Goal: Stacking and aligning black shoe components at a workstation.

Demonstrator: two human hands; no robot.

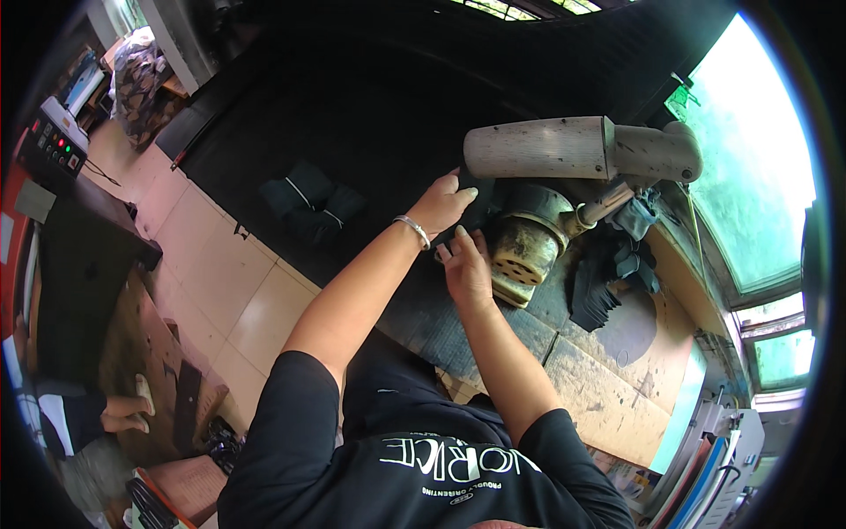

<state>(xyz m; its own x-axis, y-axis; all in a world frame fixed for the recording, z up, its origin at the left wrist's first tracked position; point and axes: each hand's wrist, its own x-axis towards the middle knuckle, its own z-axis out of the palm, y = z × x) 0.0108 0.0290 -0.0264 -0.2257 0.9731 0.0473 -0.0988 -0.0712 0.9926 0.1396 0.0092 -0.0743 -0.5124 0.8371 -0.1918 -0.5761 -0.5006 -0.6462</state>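
Note:
My left hand point(441, 204), with a silver bracelet at its wrist, is closed with the thumb stretched along the top. Just nearer to me, my right hand point(470, 269) has its fingers bent toward the left one. Between the two lies dark material that blends into the black surface behind, so what they hold cannot be made out. Right of them stands a worn cream machine part point(529, 238) with a perforated round end. Above it reaches a pale ribbed lamp-like head point(538, 150) on a jointed arm.
Dark bundles point(308, 198) tied with white bands lie on the black surface point(379, 115) to the left. Dark scraps point(604, 286) rest on the stained board point(599, 379) at right. A control box point(57, 145) with lit buttons stands far left. Another person's legs point(123, 410) show lower left.

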